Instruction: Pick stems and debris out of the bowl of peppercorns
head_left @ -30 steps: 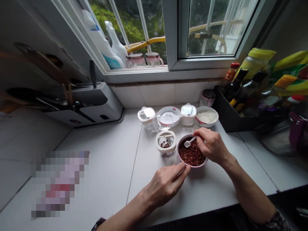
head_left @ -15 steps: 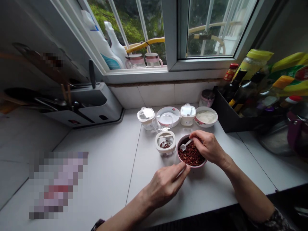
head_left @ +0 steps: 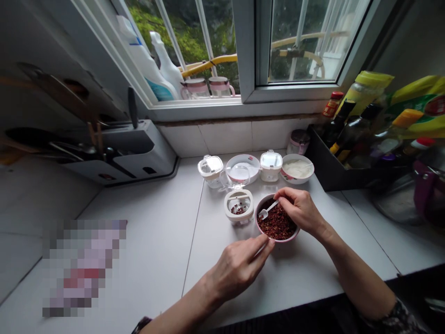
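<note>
Right hand (head_left: 299, 211) has drawn the white spoon (head_left: 269, 208) leftward through red peppercorns (head_left: 278, 223).

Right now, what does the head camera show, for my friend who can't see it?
A right hand holds a small white spoon in a pink-rimmed bowl of dried red spice. The left hand touches the bowl's rim, on a white counter.

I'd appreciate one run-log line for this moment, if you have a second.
left hand: at rim of pink bowl | right hand: holding white plastic spoon | bowl contents: red peppercorns
</note>
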Action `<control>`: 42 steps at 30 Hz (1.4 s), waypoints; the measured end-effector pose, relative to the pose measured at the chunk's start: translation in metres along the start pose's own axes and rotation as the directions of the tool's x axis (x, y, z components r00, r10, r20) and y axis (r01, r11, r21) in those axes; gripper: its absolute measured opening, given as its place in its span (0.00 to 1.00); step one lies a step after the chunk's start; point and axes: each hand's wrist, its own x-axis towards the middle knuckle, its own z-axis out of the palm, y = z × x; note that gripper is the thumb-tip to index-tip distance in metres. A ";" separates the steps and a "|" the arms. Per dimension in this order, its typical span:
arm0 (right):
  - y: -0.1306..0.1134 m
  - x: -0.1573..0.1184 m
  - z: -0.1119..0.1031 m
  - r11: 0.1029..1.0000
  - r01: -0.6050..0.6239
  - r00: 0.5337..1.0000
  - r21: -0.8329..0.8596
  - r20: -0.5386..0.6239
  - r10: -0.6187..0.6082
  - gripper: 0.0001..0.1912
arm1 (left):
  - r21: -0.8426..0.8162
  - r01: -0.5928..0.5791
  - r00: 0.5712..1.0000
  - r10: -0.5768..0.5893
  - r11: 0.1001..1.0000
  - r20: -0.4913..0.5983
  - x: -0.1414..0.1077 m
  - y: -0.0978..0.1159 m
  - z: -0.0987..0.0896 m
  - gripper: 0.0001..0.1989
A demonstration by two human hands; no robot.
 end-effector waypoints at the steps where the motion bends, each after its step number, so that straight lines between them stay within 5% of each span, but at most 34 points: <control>1: 0.000 0.000 0.000 1.000 -0.006 1.000 0.001 -0.004 0.006 0.10 | 0.000 -0.001 1.000 0.001 1.000 -0.003 0.000 0.000 0.000 0.12; 12: 0.003 0.004 -0.008 0.967 -0.154 0.986 0.202 -0.035 0.165 0.08 | -0.013 0.012 1.000 -0.012 1.000 -0.025 0.006 0.001 -0.002 0.11; 25: 0.011 0.014 -0.014 0.750 -0.356 0.927 0.558 0.108 0.359 0.11 | -0.043 0.025 0.999 -0.027 0.999 -0.034 0.012 0.003 -0.006 0.11; 38: -0.007 0.000 0.003 0.842 -0.133 0.966 0.523 -0.121 0.227 0.12 | -0.025 0.033 0.999 -0.034 0.999 -0.016 0.009 0.003 -0.004 0.10; 42: -0.015 -0.011 0.017 0.971 0.121 0.968 0.205 -0.239 -0.071 0.08 | -0.024 0.026 1.000 -0.026 0.999 -0.011 0.006 0.003 -0.001 0.09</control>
